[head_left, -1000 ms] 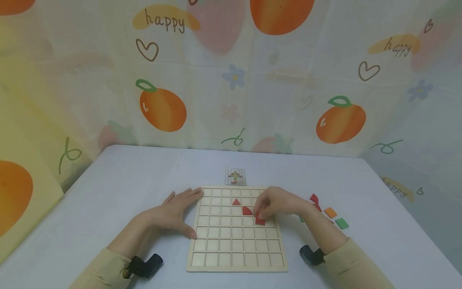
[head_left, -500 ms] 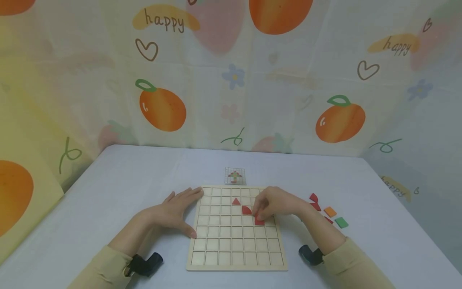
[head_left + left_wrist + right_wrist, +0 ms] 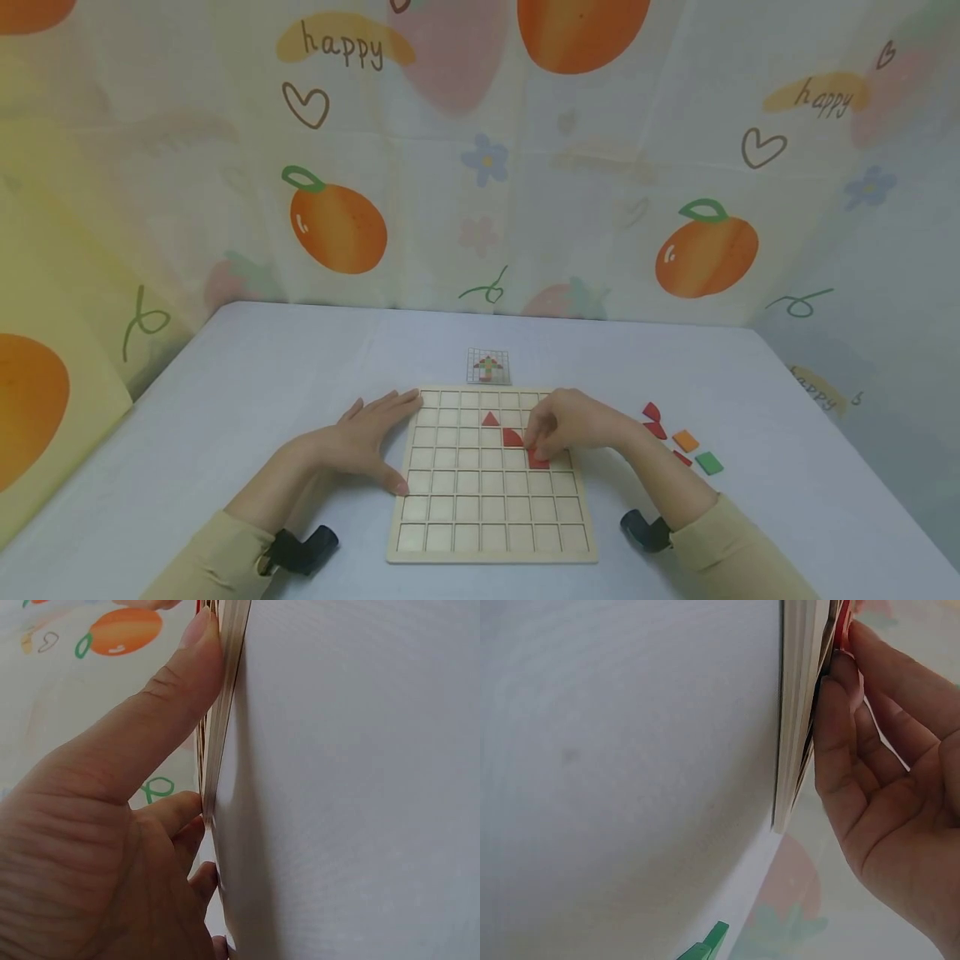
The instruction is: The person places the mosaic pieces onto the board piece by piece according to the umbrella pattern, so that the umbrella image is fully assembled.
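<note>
A pale wooden grid board [image 3: 491, 537] lies on the table. My left hand [image 3: 360, 446] is spread at its left side, thumb on the edge and fingertips at the upper left corner. In the left wrist view the thumb [image 3: 142, 742] presses the board's rim. My right hand [image 3: 573, 421] pinches a red tile [image 3: 538, 461] at a cell in the board's right part; the fingers hide its upper part. In the right wrist view, thumb and fingertips meet at the red tile [image 3: 844, 630]. On the board also sit a red triangle [image 3: 491, 419] and a red quarter-circle tile [image 3: 512, 437].
Behind the board lies a small pattern card [image 3: 488, 367] with a coloured figure on a grid. Right of the board are loose tiles, among them a red one [image 3: 652, 412], an orange square [image 3: 686, 441] and a green one [image 3: 708, 463]. A printed cloth backdrop stands behind the table.
My right fingers have shifted very slightly left at the red tile. The left hand and the other tiles stay where they were.
</note>
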`<state>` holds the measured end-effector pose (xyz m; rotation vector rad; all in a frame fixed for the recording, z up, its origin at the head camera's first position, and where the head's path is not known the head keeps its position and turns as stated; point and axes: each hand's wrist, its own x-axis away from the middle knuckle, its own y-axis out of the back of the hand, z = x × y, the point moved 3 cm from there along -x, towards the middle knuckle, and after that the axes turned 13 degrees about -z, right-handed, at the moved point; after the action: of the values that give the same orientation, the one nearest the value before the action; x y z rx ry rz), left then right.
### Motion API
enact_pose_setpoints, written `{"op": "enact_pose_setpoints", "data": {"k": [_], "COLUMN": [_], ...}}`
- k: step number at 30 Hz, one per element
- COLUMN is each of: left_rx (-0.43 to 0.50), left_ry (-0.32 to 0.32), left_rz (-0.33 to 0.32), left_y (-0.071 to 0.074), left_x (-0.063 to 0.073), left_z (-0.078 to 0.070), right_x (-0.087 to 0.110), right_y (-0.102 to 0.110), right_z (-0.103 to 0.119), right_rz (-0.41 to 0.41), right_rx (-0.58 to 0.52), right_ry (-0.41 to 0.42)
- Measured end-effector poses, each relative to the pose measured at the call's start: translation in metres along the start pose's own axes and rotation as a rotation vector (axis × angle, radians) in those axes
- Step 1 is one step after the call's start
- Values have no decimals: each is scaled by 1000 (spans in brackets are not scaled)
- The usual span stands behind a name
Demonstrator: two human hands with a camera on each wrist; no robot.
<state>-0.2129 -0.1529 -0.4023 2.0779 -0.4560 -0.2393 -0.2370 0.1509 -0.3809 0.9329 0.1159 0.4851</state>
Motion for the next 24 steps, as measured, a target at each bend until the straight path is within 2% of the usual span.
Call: {"op": "enact_pose_setpoints", "data": {"k": [8,14,19,24], "left_rx": [2,4,-2,0], "left_ry": [-5,-17,-8,-15], "left_rz": [-2,-1,1,-2], "left_y": [1,2,2,2], "left_x": [0,1,1,1], "left_z": [0,-2,0,0], "right_x": [0,5,8,12], "right_y": [5,23,43,58], "right_z": [-5,-16,-31,-51], "right_rz": [-29,-86,-159,-257], "right_rx": [8,-58,-101,-68], "right_ry": [2,-20,-66,-131]}}
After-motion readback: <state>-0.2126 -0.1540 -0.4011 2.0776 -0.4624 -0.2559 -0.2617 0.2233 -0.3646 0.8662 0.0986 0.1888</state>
